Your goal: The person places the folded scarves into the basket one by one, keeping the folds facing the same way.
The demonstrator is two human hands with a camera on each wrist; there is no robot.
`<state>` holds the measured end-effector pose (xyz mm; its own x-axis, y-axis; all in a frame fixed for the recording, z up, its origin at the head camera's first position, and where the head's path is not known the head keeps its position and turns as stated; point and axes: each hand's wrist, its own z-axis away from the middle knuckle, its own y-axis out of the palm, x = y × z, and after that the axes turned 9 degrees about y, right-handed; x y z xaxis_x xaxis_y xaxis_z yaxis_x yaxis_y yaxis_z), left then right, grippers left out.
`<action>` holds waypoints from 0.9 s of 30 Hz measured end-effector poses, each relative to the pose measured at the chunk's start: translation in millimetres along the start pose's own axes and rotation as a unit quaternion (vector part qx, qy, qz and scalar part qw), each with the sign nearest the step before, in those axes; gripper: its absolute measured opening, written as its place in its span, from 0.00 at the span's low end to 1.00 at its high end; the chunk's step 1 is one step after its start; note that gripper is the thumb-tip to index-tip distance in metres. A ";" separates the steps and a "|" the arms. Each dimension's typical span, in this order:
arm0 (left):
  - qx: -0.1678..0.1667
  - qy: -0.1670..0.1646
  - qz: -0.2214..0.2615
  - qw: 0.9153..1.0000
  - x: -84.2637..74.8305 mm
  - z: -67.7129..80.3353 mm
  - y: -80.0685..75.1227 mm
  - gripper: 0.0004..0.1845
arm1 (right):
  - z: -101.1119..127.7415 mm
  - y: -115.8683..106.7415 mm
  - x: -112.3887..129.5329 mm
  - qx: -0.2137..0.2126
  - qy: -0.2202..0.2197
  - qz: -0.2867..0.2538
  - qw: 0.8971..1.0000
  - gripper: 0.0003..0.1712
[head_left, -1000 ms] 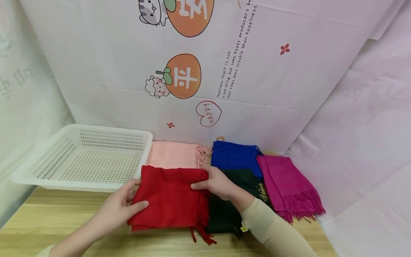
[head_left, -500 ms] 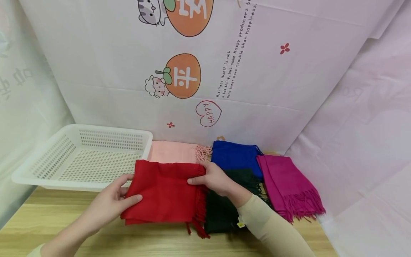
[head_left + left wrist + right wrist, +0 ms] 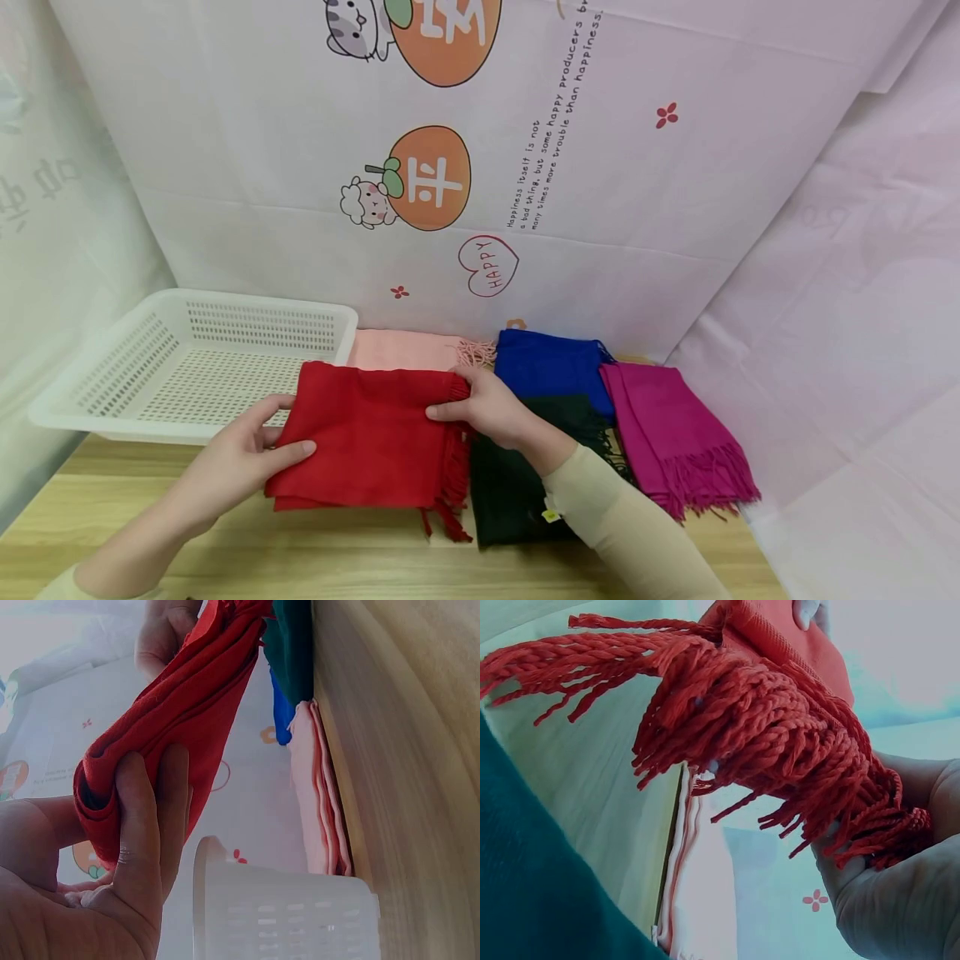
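Now my 2 hands hold the folded red scarf (image 3: pixel 367 437) just above the wooden table (image 3: pixel 337 567).

My left hand (image 3: pixel 240 457) pinches the scarf's left edge, thumb on top and fingers curled underneath, as the left wrist view shows plainly. My right hand (image 3: pixel 487 408) grips the fringed right end, fingers closed round the bunched red tassels (image 3: pixel 780 735). The scarf sits level between them, its far left corner over the near rim of the white basket (image 3: pixel 112 417). Behind it lies a pink scarf (image 3: pixel 401 350); to the right lie a blue scarf (image 3: pixel 551 367), a dark green scarf (image 3: pixel 510 500) under my right forearm, and a magenta scarf (image 3: pixel 671 433).
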<state>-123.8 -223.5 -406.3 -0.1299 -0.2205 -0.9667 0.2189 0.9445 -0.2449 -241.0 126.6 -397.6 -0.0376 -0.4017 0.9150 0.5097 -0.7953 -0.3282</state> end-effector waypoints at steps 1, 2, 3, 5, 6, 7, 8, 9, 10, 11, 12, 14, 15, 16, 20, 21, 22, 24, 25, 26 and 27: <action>0.000 0.001 -0.001 1.000 -0.1 -0.1 -1.3 0.37 | -0.6 0.5 0.9 -0.001 0.000 -0.001 1.000 0.29; 0.000 0.002 -0.002 1.000 -0.2 -0.2 -2.7 0.37 | -1.3 0.9 1.7 -0.001 -0.001 -0.002 1.000 0.29; -0.002 0.000 -0.002 1.000 -0.8 -0.5 -4.0 0.37 | -2.1 1.3 2.6 -0.001 -0.001 -0.004 1.000 0.29; -0.004 0.000 -0.008 1.000 -1.3 -0.6 -6.4 0.38 | -3.6 2.1 4.9 -0.001 0.000 -0.008 1.000 0.29; -0.004 0.001 -0.010 1.000 -1.7 -0.4 -7.6 0.38 | -4.5 2.4 6.1 -0.001 0.000 -0.009 1.000 0.29; -0.006 0.000 -0.010 1.000 -2.0 -0.6 -8.6 0.38 | -5.5 2.6 7.6 0.000 -0.003 -0.010 1.000 0.29; -0.007 0.001 -0.008 1.000 -2.3 -1.1 -9.8 0.38 | -6.2 2.9 9.0 0.002 -0.003 -0.011 1.000 0.29; -0.009 0.001 -0.009 1.000 -2.6 -1.5 -10.9 0.38 | -7.2 3.1 10.4 0.002 -0.003 -0.012 1.000 0.29; -0.009 0.004 -0.010 1.000 -2.7 -1.9 -11.9 0.38 | -7.9 3.2 11.9 0.001 -0.003 -0.011 1.000 0.30; -0.010 0.006 -0.007 1.000 -3.4 -2.5 -13.0 0.37 | -8.9 3.3 13.1 -0.001 -0.004 -0.010 1.000 0.30; -0.011 0.008 -0.007 1.000 -3.8 -3.3 -14.0 0.37 | -9.8 3.5 14.3 0.000 -0.006 -0.010 1.000 0.30; -0.011 0.013 -0.004 1.000 -4.9 -5.1 -16.7 0.36 | -12.1 4.0 16.9 -0.001 -0.009 -0.010 1.000 0.30; -0.012 0.013 -0.005 1.000 -5.7 -5.8 -18.0 0.36 | -13.2 4.3 18.1 -0.001 -0.009 -0.012 1.000 0.30; -0.013 0.015 -0.004 1.000 -6.4 -6.7 -19.4 0.35 | -14.1 4.8 19.8 -0.002 -0.009 -0.014 1.000 0.29; -0.024 0.015 0.003 1.000 -7.4 -10.4 -25.2 0.34 | -20.1 6.7 25.2 0.004 -0.020 -0.025 0.999 0.25; -0.029 0.016 0.006 0.999 -7.2 -11.0 -26.4 0.34 | -21.6 7.5 27.0 0.006 -0.024 -0.026 0.999 0.25; -0.033 0.016 0.009 0.999 -6.8 -11.6 -27.8 0.33 | -23.5 8.3 28.4 0.007 -0.027 -0.026 0.999 0.25; -0.042 0.016 0.010 0.999 -5.7 -12.4 -30.2 0.33 | -27.6 10.0 31.4 0.010 -0.037 -0.026 0.999 0.25; -0.046 0.016 0.010 0.999 -5.4 -13.2 -31.2 0.33 | -29.6 10.4 32.7 0.011 -0.039 -0.027 0.999 0.25; -0.048 0.016 0.011 0.999 -5.1 -13.9 -32.4 0.33 | -31.5 10.8 33.9 0.011 -0.039 -0.027 0.999 0.25; -0.051 0.016 0.011 0.999 -4.9 -14.6 -33.6 0.33 | -33.3 11.3 35.3 0.012 -0.037 -0.031 0.999 0.25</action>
<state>-144.6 -250.6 -392.2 -0.1574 -0.1937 -0.9684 0.1229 0.9691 -0.2138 -265.1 88.4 -376.9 -0.0063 -0.3172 0.9483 0.5289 -0.8059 -0.2660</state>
